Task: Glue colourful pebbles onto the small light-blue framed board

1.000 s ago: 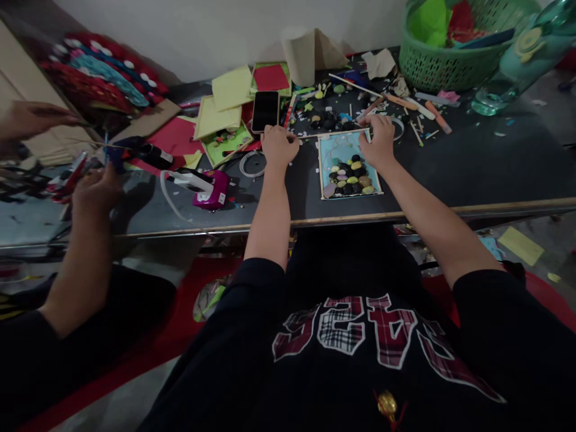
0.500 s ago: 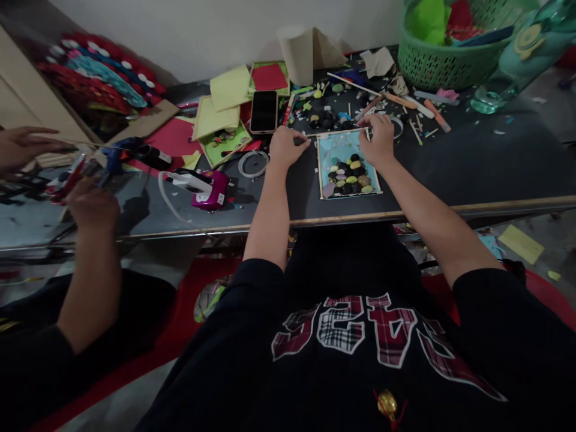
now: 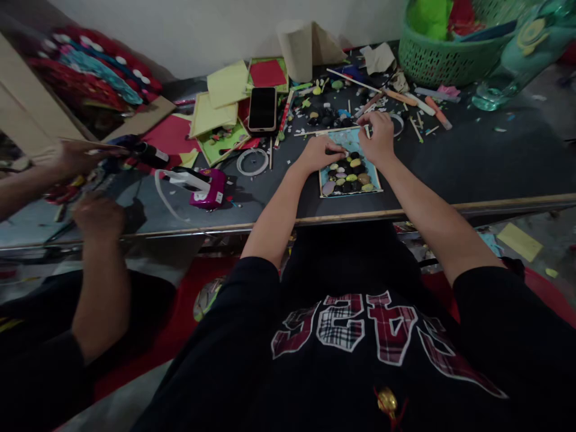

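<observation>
Both hands on the small blue framed pebble panel [image 3: 348, 171]: left hand [image 3: 320, 157] flat w/ loose fingers, right hand [image 3: 379, 139] pinching a thin wooden stick [image 3: 366, 131] at the top edge — prob. framing step, next needs the stick seated square.

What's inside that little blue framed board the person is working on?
The blue board holds a cluster of black, yellow, green and pinkish pebbles in its lower half. The left hand and right hand cover much of the upper part, hiding what lies there.

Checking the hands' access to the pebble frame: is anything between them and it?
Nothing visible. The left hand rests on the frame's left side, over the pebbles; the right hand sits at its top right corner. Both touch it directly.
</observation>
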### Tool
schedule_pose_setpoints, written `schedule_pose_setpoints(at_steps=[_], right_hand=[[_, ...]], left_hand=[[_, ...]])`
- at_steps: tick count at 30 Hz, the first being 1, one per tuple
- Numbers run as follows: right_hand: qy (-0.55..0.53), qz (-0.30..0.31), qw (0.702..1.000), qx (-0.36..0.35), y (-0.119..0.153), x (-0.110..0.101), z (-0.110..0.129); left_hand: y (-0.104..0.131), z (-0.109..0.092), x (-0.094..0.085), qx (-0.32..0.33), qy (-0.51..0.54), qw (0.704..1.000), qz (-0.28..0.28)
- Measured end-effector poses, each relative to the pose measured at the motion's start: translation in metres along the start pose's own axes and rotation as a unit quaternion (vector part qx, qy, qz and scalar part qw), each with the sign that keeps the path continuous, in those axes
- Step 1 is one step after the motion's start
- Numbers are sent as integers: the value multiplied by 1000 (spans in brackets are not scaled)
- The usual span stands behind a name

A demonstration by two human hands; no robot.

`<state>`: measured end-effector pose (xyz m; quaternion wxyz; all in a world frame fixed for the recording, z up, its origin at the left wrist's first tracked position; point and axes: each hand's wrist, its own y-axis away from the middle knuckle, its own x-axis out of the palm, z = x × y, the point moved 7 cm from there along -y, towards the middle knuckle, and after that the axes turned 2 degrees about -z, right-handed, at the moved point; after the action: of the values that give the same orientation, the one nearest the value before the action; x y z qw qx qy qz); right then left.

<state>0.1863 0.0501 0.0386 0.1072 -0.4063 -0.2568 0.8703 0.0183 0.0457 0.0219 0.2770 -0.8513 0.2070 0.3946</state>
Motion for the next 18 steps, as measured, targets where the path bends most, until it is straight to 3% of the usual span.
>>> schedule_pose_setpoints(at_steps=[11,18], right_hand=[[-17,-21,999,-27,1,-1,2],[-35,-13,999,-32,1,1,0]], left_hand=[[3,-4,-10,-17,14,1000,-6],[7,-21,-9,-20,142,988,50]])
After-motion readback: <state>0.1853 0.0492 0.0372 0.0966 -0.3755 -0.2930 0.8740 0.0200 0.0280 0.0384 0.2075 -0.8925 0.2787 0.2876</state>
